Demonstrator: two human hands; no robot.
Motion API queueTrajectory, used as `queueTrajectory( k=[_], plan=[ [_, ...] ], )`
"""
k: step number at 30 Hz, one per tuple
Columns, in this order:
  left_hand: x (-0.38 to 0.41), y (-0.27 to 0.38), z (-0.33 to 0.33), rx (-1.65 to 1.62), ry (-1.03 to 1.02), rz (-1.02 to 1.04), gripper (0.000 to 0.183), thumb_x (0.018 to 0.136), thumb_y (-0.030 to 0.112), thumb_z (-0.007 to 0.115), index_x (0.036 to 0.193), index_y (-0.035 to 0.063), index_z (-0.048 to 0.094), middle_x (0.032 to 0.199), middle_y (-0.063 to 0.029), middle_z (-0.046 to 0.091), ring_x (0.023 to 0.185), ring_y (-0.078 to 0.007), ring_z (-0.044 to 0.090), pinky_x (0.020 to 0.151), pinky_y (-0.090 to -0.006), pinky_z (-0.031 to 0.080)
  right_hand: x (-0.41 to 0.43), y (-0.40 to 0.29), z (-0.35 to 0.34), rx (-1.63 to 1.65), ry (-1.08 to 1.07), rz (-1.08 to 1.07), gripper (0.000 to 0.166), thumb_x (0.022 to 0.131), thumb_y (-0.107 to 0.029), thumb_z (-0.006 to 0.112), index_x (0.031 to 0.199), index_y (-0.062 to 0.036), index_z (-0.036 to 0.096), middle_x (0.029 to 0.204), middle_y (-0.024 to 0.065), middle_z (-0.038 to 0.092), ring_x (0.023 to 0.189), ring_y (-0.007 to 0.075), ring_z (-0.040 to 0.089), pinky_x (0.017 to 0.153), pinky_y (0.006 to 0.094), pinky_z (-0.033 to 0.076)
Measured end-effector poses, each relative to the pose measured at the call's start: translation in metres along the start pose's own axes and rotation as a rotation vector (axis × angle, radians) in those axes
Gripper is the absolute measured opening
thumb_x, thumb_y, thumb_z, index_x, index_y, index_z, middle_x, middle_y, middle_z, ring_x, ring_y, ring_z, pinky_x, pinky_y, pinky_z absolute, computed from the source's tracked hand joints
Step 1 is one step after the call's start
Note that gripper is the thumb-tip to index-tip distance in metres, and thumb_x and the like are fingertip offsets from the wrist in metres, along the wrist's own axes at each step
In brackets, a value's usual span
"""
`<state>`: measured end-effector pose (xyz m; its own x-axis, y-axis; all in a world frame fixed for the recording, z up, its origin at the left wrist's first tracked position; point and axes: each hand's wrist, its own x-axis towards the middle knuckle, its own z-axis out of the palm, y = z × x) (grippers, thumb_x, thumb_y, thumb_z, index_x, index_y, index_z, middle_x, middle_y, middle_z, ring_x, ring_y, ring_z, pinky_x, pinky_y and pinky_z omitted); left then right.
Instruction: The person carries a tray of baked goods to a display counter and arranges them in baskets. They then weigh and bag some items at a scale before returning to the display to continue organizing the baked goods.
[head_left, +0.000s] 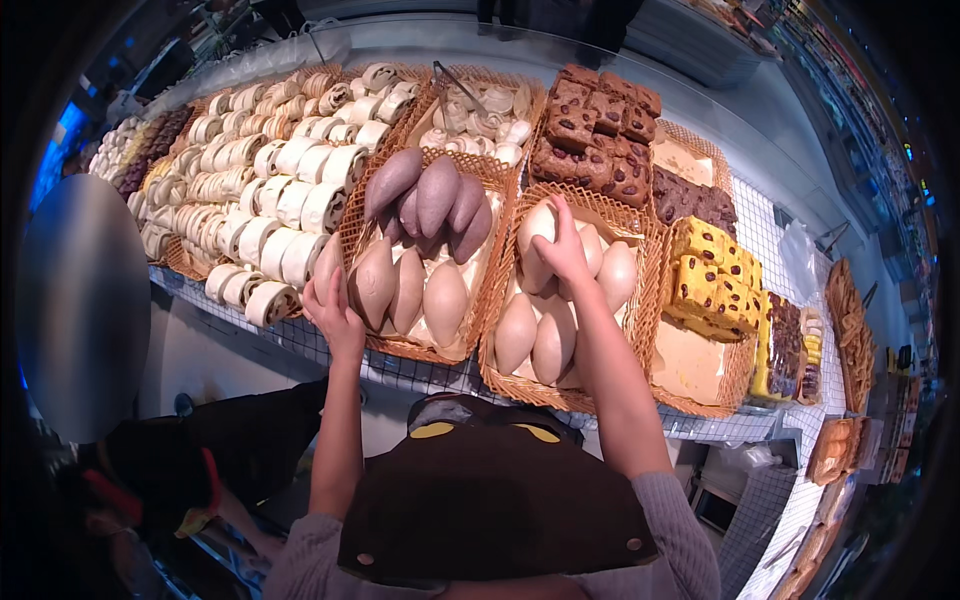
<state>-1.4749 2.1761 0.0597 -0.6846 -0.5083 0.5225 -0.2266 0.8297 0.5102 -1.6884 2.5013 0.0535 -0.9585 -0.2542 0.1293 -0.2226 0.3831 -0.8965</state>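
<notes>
My left hand (337, 322) grips a pale spindle-shaped bun (328, 259) at the left rim of a paper-lined wicker basket (491, 315). Beside it in that basket lie three more pale buns (407, 291). Behind them is a heap of purple spindle-shaped buns (437, 196). My right hand (564, 251) reaches into a second wicker basket (525, 390), its thumb and fingers around a pale bun (534, 259) on top of others. Two pale buns (554, 345) lie at this basket's front, and more sit partly hidden behind my right hand and forearm.
Rows of sliced white rolls (300, 199) fill the left. Brown fruit-topped cakes (600, 124) are stacked behind, and yellow studded cakes (716, 274) stand at right. Metal tongs (461, 90) rest in a back basket. A clear guard (517, 49) runs behind; a person (150, 480) is at lower left.
</notes>
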Motion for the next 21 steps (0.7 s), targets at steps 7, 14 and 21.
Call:
queueTrajectory(
  k=[7, 14, 21],
  plan=[
    [0.010, 0.062, -0.009, -0.222, 0.073, 0.092, 0.043, 0.089, -0.002, 0.052, 0.128, 0.0133, 0.060, 0.137, -0.0195, 0.032, 0.128, -0.0365, 0.035, 0.108, -0.0433, 0.028, 0.004, 0.003, 0.027, 0.055, 0.205, 0.172, 0.068, 0.083, -0.018, 0.060, 0.144, -0.0033, 0.032, 0.157, 0.0227, 0.015, 0.145, 0.0349, 0.018, 0.117, 0.0395, 0.020],
    [-0.014, 0.161, 0.020, -0.734, -0.246, -0.085, 0.035, 0.092, 0.004, 0.055, 0.126, 0.0092, 0.060, 0.134, -0.0173, 0.035, 0.126, -0.0316, 0.039, 0.107, -0.0367, 0.032, -0.038, -0.046, 0.012, 0.353, 0.239, 0.067, 0.060, 0.090, -0.021, 0.063, 0.141, -0.0023, 0.037, 0.141, 0.0182, 0.041, 0.124, 0.0268, 0.047, 0.101, 0.0354, 0.042],
    [-0.023, 0.206, 0.025, -0.947, -0.663, 0.194, 0.050, 0.082, 0.004, 0.064, 0.130, 0.0047, 0.054, 0.148, -0.0205, 0.033, 0.136, -0.0320, 0.036, 0.108, -0.0420, 0.035, -0.075, -0.066, -0.025, 0.898, 0.246, 0.391, 0.065, 0.087, -0.021, 0.069, 0.138, -0.0065, 0.032, 0.122, 0.0165, 0.055, 0.107, 0.0219, 0.056, 0.091, 0.0327, 0.047]
  ],
)
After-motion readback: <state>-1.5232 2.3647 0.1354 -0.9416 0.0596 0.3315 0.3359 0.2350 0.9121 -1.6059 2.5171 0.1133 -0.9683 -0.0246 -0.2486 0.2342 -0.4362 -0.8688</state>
